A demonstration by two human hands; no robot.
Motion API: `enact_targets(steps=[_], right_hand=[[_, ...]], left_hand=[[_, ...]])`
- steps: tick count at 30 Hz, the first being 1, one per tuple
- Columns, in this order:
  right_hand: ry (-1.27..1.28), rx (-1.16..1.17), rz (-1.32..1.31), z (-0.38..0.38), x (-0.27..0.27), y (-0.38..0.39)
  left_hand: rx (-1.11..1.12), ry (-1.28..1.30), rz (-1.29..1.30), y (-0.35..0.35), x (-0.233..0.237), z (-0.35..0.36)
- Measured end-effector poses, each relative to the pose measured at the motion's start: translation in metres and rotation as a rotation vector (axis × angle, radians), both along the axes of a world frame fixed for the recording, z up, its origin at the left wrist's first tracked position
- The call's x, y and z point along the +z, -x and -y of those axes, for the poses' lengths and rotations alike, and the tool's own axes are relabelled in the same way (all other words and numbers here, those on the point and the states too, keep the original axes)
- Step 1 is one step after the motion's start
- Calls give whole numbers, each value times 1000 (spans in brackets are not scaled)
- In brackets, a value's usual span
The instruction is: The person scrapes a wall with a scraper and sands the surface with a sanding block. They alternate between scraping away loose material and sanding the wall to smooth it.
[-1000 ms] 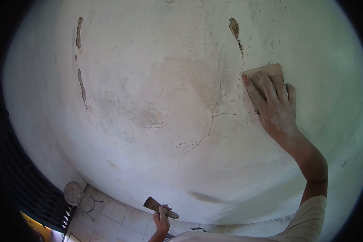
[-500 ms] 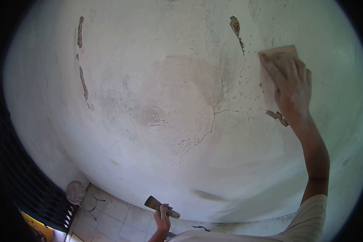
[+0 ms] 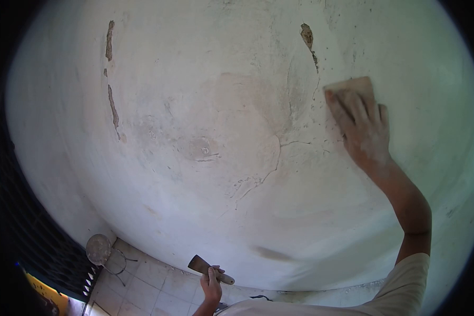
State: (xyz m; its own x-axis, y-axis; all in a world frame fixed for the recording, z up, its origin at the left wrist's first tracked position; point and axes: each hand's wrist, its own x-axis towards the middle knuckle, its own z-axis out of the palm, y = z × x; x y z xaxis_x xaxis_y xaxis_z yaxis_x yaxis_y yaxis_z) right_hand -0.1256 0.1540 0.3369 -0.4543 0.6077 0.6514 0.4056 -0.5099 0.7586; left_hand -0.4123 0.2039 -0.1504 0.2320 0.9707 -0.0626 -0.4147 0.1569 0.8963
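Note:
My right hand is pressed against the white plastered wall, its fingers on a tan sheet of sandpaper. The sheet's upper part shows above the fingertips; the rest is under the hand. Low in the view, my left hand is wrapped round the handle of a putty knife, whose blade points up and left. To the left of the sandpaper, a chipped hole runs down into a thin crack. Another crack branches across the middle of the wall.
Two long gouges mark the wall on the left. A stool with a round top stands in the lower left corner on the tiled floor. Beside it is a dark metal grille, with a yellow object below.
My right hand has slid down and to the left across the wall with the sandpaper, covering the broken patch near my wrist. My left hand and the putty knife are nearly still.

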Motion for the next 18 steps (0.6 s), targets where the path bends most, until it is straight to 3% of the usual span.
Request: enact_targets(steps=[3,8,13,18], right_hand=[[14,31,30,3,11,-4],[-174,56,-55,2,27,-9],[-121,97,2,4,22,-14],[-231,82,-59,10,47,-15]], left_hand=[[15,-1,14,2,0,1],[26,-1,-45,8,4,2],[31,3,-78,9,10,3],[22,8,-39,7,-6,0]])
